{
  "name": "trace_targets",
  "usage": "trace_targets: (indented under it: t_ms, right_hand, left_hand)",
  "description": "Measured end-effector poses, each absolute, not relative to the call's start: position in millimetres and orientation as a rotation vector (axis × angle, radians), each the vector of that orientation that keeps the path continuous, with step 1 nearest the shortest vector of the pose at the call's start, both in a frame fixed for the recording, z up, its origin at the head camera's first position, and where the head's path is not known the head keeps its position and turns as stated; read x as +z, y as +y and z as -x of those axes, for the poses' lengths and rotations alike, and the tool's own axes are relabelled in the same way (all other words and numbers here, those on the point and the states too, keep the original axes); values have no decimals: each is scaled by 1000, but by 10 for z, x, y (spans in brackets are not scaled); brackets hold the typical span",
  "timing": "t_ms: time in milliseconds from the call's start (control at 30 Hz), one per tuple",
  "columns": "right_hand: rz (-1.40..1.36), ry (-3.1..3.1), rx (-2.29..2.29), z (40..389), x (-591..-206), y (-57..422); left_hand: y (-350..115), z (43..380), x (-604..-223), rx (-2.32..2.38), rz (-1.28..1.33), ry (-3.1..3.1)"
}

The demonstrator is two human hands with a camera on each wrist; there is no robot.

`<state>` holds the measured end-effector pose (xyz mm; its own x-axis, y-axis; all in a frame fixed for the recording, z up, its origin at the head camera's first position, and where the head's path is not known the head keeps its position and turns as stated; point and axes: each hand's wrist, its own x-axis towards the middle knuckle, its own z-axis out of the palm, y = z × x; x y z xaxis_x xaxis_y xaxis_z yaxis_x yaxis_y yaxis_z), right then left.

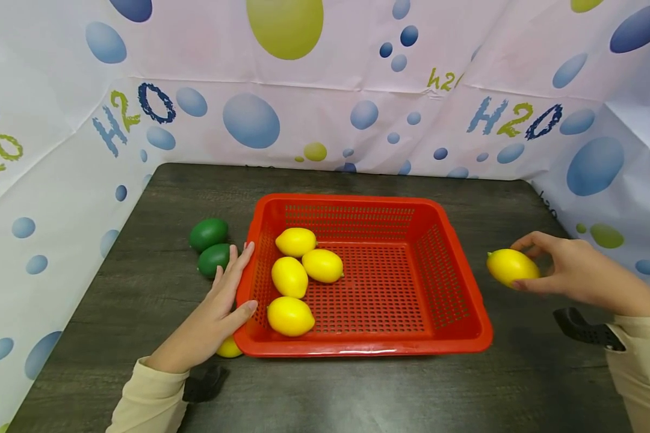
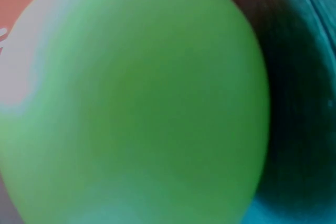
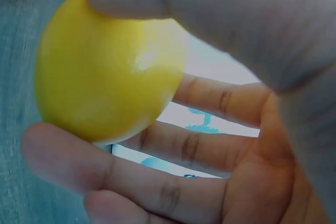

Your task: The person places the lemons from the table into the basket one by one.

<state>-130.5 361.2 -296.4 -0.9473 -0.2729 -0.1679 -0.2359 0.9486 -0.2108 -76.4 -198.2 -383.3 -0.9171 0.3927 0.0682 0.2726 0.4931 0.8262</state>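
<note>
My right hand [image 1: 566, 267] pinches a yellow lemon [image 1: 511, 267] between thumb and fingers, to the right of the red basket [image 1: 463, 288]. The right wrist view shows that same lemon [image 3: 105, 77] up close, with the thumb over its top and fingers below. My left hand [image 1: 211, 319] lies against the basket's left rim, its fingers stretched out. Inside the basket, several lemons [image 1: 289, 276] sit along the left side. Another lemon [image 1: 229, 347] is partly hidden under the left hand. A blurred, green-looking rounded thing [image 2: 136, 98] fills most of the left wrist view.
Two dark green oval fruits, one farther back [image 1: 208, 234] and one nearer [image 1: 214, 260], lie on the dark wooden table [image 1: 114, 300] left of the basket. A white sheet [image 1: 325, 108] with printed bubbles hangs behind the table and along its sides.
</note>
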Motion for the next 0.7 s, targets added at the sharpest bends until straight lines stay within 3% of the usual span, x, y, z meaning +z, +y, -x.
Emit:
trace_targets:
  t_ms: [700]
  right_hand:
    - [462,2901,-251,1432,-2750,3414]
  left_hand:
    - [-1983,763,-3841,1410,-612,2600]
